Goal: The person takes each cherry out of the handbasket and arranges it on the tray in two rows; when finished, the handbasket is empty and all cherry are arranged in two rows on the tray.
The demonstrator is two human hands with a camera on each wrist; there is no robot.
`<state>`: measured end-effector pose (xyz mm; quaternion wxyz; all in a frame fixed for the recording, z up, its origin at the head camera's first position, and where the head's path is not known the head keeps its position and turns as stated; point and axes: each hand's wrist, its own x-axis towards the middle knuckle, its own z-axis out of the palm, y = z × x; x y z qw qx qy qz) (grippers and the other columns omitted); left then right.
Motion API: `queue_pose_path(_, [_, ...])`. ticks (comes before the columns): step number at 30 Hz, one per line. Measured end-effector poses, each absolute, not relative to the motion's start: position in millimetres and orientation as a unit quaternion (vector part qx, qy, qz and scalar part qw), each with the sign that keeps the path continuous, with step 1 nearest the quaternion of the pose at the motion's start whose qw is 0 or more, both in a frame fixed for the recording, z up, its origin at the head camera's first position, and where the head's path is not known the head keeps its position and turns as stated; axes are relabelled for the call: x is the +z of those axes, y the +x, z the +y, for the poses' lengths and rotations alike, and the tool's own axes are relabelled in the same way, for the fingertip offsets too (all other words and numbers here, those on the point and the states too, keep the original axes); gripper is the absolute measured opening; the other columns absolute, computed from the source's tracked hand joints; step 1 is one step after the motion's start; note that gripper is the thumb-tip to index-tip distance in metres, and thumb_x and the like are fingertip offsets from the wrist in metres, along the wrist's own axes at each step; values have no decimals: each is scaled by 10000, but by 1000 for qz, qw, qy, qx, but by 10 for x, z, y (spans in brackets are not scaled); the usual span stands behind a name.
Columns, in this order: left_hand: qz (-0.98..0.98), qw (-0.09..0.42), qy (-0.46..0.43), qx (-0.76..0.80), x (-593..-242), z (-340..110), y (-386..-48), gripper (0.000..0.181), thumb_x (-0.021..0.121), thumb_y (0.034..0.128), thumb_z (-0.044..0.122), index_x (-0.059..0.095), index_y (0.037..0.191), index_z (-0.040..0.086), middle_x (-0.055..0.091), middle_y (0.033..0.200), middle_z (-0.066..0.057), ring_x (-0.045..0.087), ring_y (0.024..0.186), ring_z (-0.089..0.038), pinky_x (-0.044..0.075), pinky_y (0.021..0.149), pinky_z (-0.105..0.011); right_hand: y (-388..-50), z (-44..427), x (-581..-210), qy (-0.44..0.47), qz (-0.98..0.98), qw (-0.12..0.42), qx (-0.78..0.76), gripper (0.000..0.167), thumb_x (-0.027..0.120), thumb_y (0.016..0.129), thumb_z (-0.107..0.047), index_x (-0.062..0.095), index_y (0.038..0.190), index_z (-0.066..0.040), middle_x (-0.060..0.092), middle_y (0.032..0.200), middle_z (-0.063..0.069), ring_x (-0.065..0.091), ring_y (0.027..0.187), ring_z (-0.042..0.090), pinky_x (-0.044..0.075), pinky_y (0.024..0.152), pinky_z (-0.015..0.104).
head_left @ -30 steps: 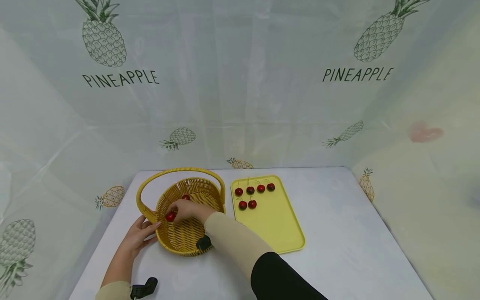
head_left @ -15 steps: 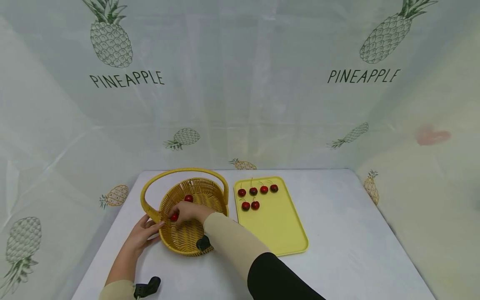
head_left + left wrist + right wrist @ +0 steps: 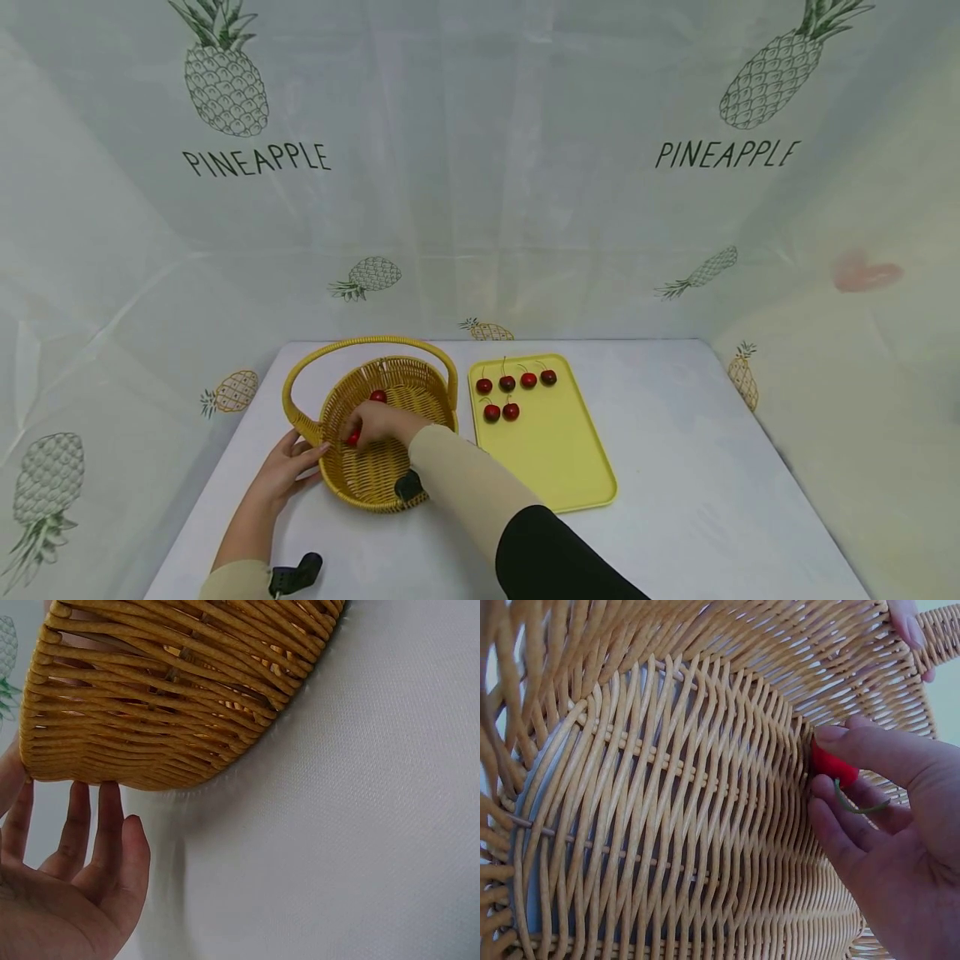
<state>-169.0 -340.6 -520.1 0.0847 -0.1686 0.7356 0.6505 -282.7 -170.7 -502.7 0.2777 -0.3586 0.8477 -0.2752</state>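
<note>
A yellow wicker basket (image 3: 358, 482) with a tall arched handle stands at the left of the table. Down inside it, my right hand (image 3: 377, 423) pinches a red cherry (image 3: 835, 765) between thumb and fingers, close to the basket's wall. The cherry's green stem curves over the fingers in the right wrist view. My left hand (image 3: 283, 473) holds the basket's left side near the handle's foot. Its fingertips touch the outer weave (image 3: 135, 742) in the left wrist view. Another cherry (image 3: 378, 396) lies deeper in the basket, partly behind my right hand.
Right of the basket lies a yellow tray (image 3: 558, 467). Several stemmed cherries (image 3: 507, 382) sit on its far part in two rows. My right forearm (image 3: 472, 475) passes over the basket's near right rim. A pineapple-print curtain (image 3: 480, 192) rises behind the white table (image 3: 690, 467).
The view has shifted slightly. My right hand has moved a little right within the basket, keeping the cherry, which shows less now. The left hand stays at the basket.
</note>
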Motion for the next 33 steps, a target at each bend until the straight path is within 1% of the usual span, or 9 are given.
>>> queue_pose_path(5, [738,85,-168,649,-5213,-3377,-1690,812,663,949,231,146,1556,78,380,1443,-274,612,1030,-174,532,880,-417,-2830,-1630,-5028,-345,850,285,-278,179,789,805,-22,747,940,-131,625,843,-88,528,765,57,458,663,170])
queue_pose_path(9, [739,82,-169,647,-5220,-3348,-1695,803,672,943,225,168,1551,79,413,1419,-258,618,1011,-164,534,875,-412,-2837,-1550,-5023,-341,851,284,-282,159,789,799,-5,730,907,-106,598,816,-74,507,748,67,445,652,186])
queue_pose_path(15, [736,85,-168,651,-5240,-3328,-1707,804,669,945,218,160,1553,84,400,1429,-262,614,1015,-164,529,885,-416,-2854,-1451,-5021,-332,851,294,-282,163,797,796,-20,689,868,-119,568,810,-57,491,727,73,431,623,195])
queue_pose_path(20, [732,87,-171,653,-5255,-3348,-1711,809,674,941,224,160,1553,97,411,1418,-246,616,993,-140,533,875,-402,-2898,-1405,-5016,-336,843,309,-285,213,803,793,-47,647,897,-148,564,841,-42,494,743,78,437,624,195])
queue_pose_path(23, [732,90,-171,653,-5252,-3372,-1705,823,668,945,230,137,1559,96,399,1424,-251,613,987,-127,534,874,-398,-2927,-1374,-4996,-352,833,320,-282,203,788,808,-67,660,934,-162,572,860,-48,496,755,72,440,638,191])
queue_pose_path(27, [733,93,-173,652,-5240,-3398,-1694,823,667,946,235,135,1558,95,399,1418,-254,612,985,-123,537,871,-394,-2937,-1310,-4931,-367,810,347,-299,192,736,831,-34,685,997,-116,590,863,-32,516,745,76,469,660,215])
queue_pose_path(30, [735,93,-175,649,-5229,-3407,-1690,835,681,936,249,141,1555,92,392,1423,-260,612,977,-117,540,862,-384,-2916,-1246,-4862,-368,795,365,-315,204,702,843,-3,683,1032,-78,601,860,-7,533,728,91,501,676,257])
queue_pose_path(33, [738,93,-176,645,-5211,-3411,-1684,847,681,936,258,130,1557,92,357,1453,-269,606,973,-103,540,861,-377,-2896,-1174,-4799,-376,792,365,-312,213,692,856,-18,684,1057,-86,594,890,-20,522,757,82,489,686,240])
